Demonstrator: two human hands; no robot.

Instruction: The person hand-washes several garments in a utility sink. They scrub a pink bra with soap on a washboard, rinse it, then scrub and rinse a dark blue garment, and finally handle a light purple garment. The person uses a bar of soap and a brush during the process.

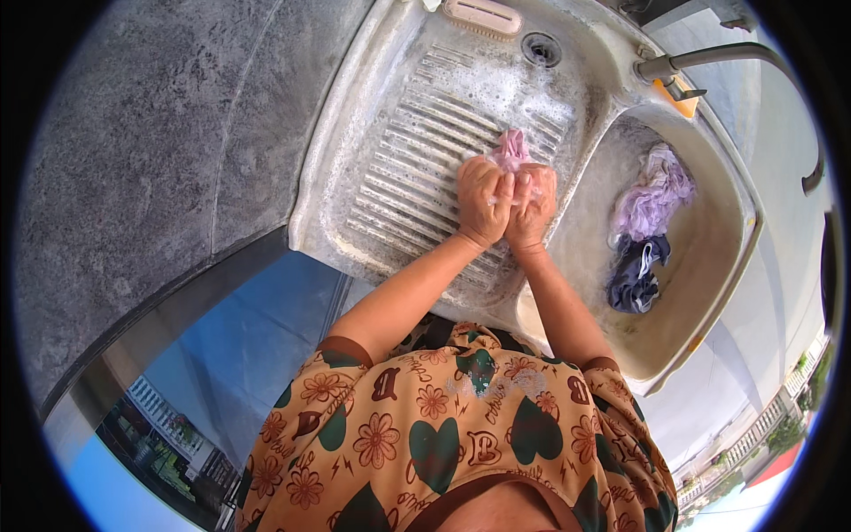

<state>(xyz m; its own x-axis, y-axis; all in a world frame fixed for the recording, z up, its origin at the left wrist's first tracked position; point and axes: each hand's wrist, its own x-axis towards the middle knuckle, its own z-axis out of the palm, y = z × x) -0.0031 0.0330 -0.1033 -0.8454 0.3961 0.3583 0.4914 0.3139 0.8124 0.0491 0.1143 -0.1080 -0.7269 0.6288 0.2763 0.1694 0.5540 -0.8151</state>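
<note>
My left hand (483,199) and my right hand (533,199) press side by side on a bunched, soapy pink cloth (512,147), both gripping it. The cloth lies over the right part of the ridged washboard surface (415,179) of a stone-like laundry sink. Part of it sticks out beyond my fingers; the rest is hidden under them. Suds (492,83) cover the board above my hands. In the basin at the right lie a wet lilac cloth (655,193) and, touching its lower end, a dark navy cloth with white trim (638,274).
A pink scrub brush (484,17) sits at the sink's top, beside the drain (542,50). A faucet (665,68) stands at the upper right, with an orange object (677,98) beneath it. The raised divider (585,163) separates the board from the basin. A grey stone counter (146,133) adjoins at left.
</note>
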